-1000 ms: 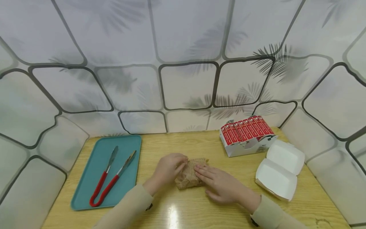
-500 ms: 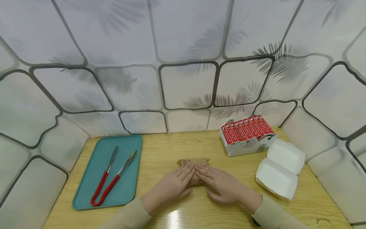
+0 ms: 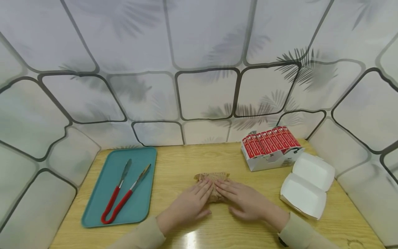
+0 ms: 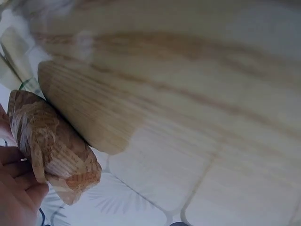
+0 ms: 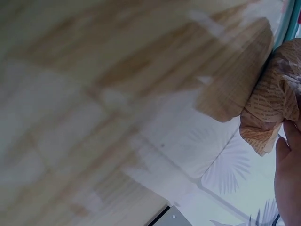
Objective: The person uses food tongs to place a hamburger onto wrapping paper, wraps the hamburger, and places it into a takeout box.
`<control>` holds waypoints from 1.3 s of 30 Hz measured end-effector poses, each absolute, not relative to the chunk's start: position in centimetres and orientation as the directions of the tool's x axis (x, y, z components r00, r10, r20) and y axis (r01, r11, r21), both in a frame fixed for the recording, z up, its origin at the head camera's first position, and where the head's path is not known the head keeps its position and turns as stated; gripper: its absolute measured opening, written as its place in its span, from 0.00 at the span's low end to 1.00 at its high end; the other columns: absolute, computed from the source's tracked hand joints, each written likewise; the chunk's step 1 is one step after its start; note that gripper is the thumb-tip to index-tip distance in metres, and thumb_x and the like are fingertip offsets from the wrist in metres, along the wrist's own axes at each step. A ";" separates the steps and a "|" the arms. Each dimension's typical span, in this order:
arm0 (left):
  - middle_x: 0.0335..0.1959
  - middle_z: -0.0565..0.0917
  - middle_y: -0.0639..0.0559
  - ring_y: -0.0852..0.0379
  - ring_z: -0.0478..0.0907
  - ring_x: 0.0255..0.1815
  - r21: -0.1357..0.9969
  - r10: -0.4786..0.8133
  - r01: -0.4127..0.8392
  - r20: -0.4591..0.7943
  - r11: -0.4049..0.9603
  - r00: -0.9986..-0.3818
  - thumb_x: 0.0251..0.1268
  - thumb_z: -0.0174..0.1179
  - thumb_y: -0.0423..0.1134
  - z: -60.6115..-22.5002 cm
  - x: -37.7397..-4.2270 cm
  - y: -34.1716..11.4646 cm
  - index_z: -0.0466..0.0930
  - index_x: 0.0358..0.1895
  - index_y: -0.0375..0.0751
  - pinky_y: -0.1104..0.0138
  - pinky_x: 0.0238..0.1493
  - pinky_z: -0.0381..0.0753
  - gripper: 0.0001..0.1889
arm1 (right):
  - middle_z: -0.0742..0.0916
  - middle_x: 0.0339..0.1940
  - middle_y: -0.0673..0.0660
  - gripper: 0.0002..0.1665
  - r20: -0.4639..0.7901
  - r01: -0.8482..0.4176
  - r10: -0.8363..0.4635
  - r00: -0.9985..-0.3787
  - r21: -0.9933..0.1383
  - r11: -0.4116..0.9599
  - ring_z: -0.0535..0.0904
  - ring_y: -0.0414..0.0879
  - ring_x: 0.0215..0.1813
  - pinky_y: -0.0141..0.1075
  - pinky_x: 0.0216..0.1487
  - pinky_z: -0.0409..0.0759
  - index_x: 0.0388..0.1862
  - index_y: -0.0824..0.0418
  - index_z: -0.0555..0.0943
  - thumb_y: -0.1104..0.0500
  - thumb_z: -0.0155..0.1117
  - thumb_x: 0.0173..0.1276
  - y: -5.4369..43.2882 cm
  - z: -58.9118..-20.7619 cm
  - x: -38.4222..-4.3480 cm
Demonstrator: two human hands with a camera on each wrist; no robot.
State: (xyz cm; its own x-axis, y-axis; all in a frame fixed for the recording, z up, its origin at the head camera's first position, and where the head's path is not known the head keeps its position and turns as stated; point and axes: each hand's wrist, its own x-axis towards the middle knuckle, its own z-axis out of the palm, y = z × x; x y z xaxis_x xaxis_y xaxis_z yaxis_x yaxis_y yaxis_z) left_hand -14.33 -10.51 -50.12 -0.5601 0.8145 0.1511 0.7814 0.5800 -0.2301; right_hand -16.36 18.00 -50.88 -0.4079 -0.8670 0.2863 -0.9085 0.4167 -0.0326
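A small bundle wrapped in brown printed paper (image 3: 215, 177) lies on the wooden table in the head view. From the left, my left hand (image 3: 190, 203) rests its straight fingers on top of the wrapping. My right hand (image 3: 247, 201) does the same from the other side, the two sets of fingertips nearly meeting over the middle. In the left wrist view the crumpled wrapping (image 4: 56, 146) shows beside the left fingers. Creased paper (image 5: 265, 106) also appears at the right hand's fingertips in the right wrist view. The bundle's contents are hidden.
Red-handled tongs (image 3: 116, 199) lie on a teal tray (image 3: 141, 207) at the left. At the back right stands a white carton of red packets (image 3: 270, 141). In front of it sits an opened white takeaway box (image 3: 303, 195). A patterned wall (image 3: 205, 93) borders the table (image 3: 174, 159).
My left hand has moved from the bundle's left edge onto its top, fingers straightened beside the right hand's. The right hand has stayed nearly in place, and the last half second shows little motion.
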 end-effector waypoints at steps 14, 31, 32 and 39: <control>0.87 0.57 0.38 0.44 0.56 0.88 -0.176 0.810 0.791 0.108 0.586 -0.576 0.84 0.44 0.64 -50.7 -14.2 -10.0 0.56 0.84 0.33 0.57 0.88 0.59 0.42 | 0.78 0.78 0.61 0.39 0.314 -0.876 -0.818 -0.482 -0.146 0.460 0.77 0.56 0.77 0.54 0.76 0.77 0.76 0.67 0.75 0.57 0.72 0.67 18.0 -50.6 -16.4; 0.86 0.58 0.35 0.42 0.58 0.87 -0.171 0.812 0.794 0.143 0.583 -0.565 0.80 0.46 0.68 -51.1 -14.3 -9.8 0.56 0.84 0.31 0.56 0.87 0.61 0.48 | 0.90 0.57 0.59 0.29 0.542 -0.769 -0.569 -0.619 -0.270 0.580 0.87 0.55 0.59 0.52 0.62 0.88 0.63 0.65 0.84 0.65 0.76 0.60 17.6 -50.4 -18.3; 0.86 0.58 0.35 0.42 0.58 0.87 -0.168 0.812 0.795 0.145 0.583 -0.566 0.80 0.46 0.68 -51.0 -14.3 -9.8 0.56 0.84 0.30 0.56 0.87 0.61 0.48 | 0.90 0.56 0.59 0.29 0.551 -0.760 -0.552 -0.626 -0.270 0.591 0.87 0.55 0.58 0.52 0.61 0.88 0.62 0.65 0.84 0.65 0.77 0.60 17.7 -50.4 -18.5; 0.86 0.58 0.35 0.42 0.57 0.87 -0.163 0.810 0.793 0.144 0.587 -0.569 0.80 0.47 0.68 -51.2 -14.4 -9.7 0.56 0.84 0.31 0.56 0.87 0.61 0.47 | 0.90 0.51 0.62 0.25 0.623 -0.711 -0.434 -0.651 -0.298 0.638 0.88 0.57 0.54 0.51 0.54 0.90 0.55 0.68 0.85 0.67 0.81 0.58 17.7 -49.7 -20.1</control>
State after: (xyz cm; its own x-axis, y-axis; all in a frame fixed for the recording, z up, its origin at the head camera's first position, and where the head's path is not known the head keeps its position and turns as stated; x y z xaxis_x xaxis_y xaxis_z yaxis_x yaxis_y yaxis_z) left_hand -14.37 -9.72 -51.17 -0.5690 0.8096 0.1442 0.7934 0.5866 -0.1627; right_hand -20.15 17.72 -49.72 -0.6508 -0.4344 0.6228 -0.7105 0.6376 -0.2977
